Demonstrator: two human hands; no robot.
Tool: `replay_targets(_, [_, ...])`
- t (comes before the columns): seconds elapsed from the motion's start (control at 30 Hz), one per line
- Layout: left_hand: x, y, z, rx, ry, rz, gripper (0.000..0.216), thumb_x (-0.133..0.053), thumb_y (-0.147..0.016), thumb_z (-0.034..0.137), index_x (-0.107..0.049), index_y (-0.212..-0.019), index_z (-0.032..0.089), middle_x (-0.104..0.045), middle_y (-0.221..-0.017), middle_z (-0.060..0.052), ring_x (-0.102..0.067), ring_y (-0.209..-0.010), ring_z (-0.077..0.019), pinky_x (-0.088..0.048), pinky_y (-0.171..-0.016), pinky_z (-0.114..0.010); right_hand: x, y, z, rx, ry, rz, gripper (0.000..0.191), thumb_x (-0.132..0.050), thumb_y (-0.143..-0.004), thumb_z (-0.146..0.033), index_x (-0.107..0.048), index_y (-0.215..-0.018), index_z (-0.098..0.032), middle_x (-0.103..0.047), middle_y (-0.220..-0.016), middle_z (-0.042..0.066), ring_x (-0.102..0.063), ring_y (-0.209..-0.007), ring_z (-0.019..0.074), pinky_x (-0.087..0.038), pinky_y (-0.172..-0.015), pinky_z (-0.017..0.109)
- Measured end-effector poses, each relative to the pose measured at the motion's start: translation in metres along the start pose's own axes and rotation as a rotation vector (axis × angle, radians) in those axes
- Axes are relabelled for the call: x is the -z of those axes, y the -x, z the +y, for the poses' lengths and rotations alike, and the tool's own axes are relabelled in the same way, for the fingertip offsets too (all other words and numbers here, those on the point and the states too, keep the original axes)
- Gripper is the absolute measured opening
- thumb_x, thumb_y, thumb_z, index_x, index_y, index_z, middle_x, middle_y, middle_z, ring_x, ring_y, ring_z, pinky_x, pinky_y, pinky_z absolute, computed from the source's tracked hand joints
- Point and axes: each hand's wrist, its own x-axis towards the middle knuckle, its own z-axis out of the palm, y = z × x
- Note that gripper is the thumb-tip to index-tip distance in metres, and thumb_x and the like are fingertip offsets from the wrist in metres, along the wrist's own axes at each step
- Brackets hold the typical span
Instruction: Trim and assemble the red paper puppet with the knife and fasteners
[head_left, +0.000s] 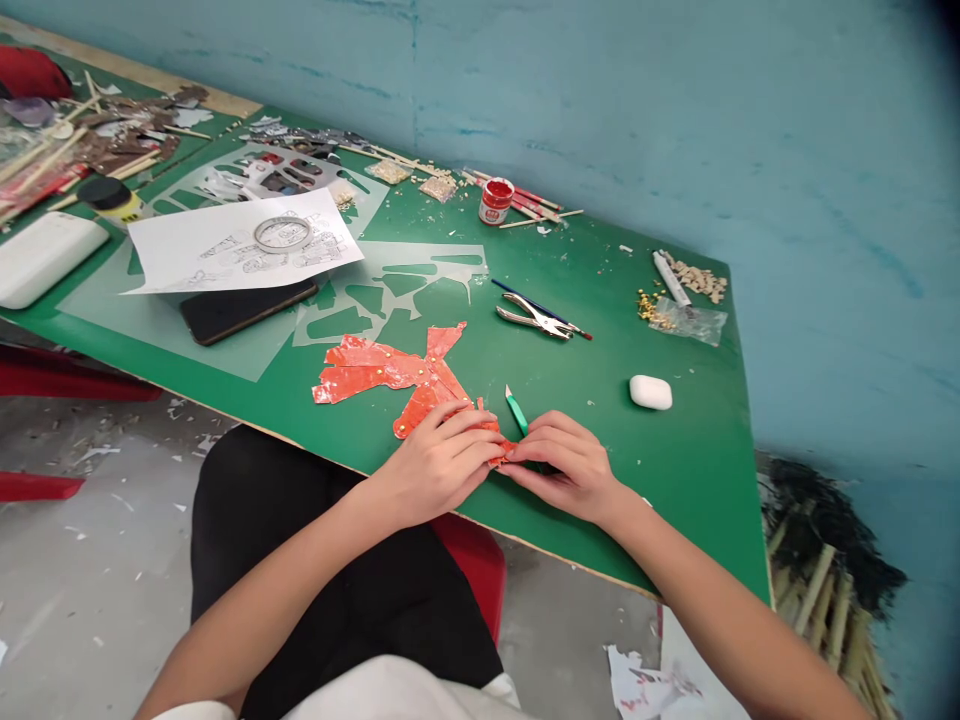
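A red jointed puppet (409, 372), made of flat pieces with small gold fasteners, lies near the front edge of the green table. My left hand (448, 458) rests over its lower right part, with curved fingers holding it against the table. The thumb is hidden. With thumb and fingertips together, my right hand (566, 462) pinches the small red end piece, which the fingers partly cover. A craft knife (515, 410) with a green handle lies just beyond my right fingers, its lower end hidden. Metal hole-punch pliers (534, 318) and a thin blue paintbrush (544, 308) lie farther back.
Left of the puppet are a cut-out translucent sheet (382, 290), a dark phone (247, 308) and a drawing (225, 250) with a tape roll (283, 234). A red paint jar (496, 203) stands near the wall. Right lie a white case (650, 392) and a plastic bag (694, 322).
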Motion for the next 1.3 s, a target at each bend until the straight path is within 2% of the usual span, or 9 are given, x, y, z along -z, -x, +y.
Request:
replay_targets(0.2, [-0.0013,0.0022,-0.0003,-0.004,0.003,0.024,0.018,-0.062,-0.101,0.011,-0.066,-0.118,0.014,-0.080,-0.118,-0.005,-0.069,-0.119,-0.0243,-0.052,-0.110,-0.046,0.0005,0.0018,0.0009,0.006,-0.001,0.025,0.024,-0.082,-0.088,-0.012,-0.068,-0.105,-0.021,-0.077,-0.082,0.003,-0.065,-0.072,0.0168,-0.058,-0.069,0.035])
replay_targets(0.37, [-0.0011,0.0025,-0.0006,-0.017,-0.008,0.030,0.020,-0.062,-0.100,0.009,-0.066,-0.119,0.014,-0.079,-0.119,-0.005,-0.069,-0.118,-0.0243,-0.053,-0.109,-0.047,0.0010,0.0016,0.0017,-0.036,-0.017,-0.008,0.023,-0.081,-0.089,-0.016,-0.068,-0.107,-0.021,-0.076,-0.084,0.004,-0.065,-0.072,0.0173,-0.058,-0.070,0.037])
replay_targets(0.57, [-0.0012,0.0034,-0.0005,-0.027,-0.003,0.032,0.022,-0.064,-0.099,0.009,-0.067,-0.120,0.012,-0.079,-0.120,-0.006,-0.069,-0.120,-0.0257,-0.053,-0.107,-0.047,-0.0006,0.0031,0.0014,-0.011,-0.005,0.003,0.026,-0.083,-0.087,-0.011,-0.068,-0.107,-0.019,-0.076,-0.084,0.004,-0.065,-0.072,0.0158,-0.059,-0.071,0.036])
replay_targets(0.87, [0.0001,0.0008,0.0000,-0.035,0.008,-0.006,0.027,-0.061,-0.099,0.007,-0.066,-0.126,0.012,-0.077,-0.126,-0.008,-0.067,-0.121,-0.0259,-0.054,-0.107,-0.047,-0.0005,0.0049,0.0045,-0.004,-0.017,-0.007,0.033,-0.085,-0.086,-0.012,-0.068,-0.113,-0.018,-0.077,-0.087,0.006,-0.065,-0.075,0.0169,-0.059,-0.072,0.036])
replay_targets(1.3, [-0.0002,0.0042,0.0006,0.014,0.098,-0.013,0.023,-0.065,-0.098,0.011,-0.070,-0.120,0.016,-0.077,-0.124,-0.005,-0.068,-0.120,-0.0258,-0.053,-0.110,-0.049,0.0007,0.0047,0.0029,-0.024,-0.038,-0.022,0.031,-0.081,-0.087,-0.010,-0.067,-0.113,-0.019,-0.076,-0.087,0.006,-0.063,-0.077,0.0176,-0.058,-0.071,0.035])
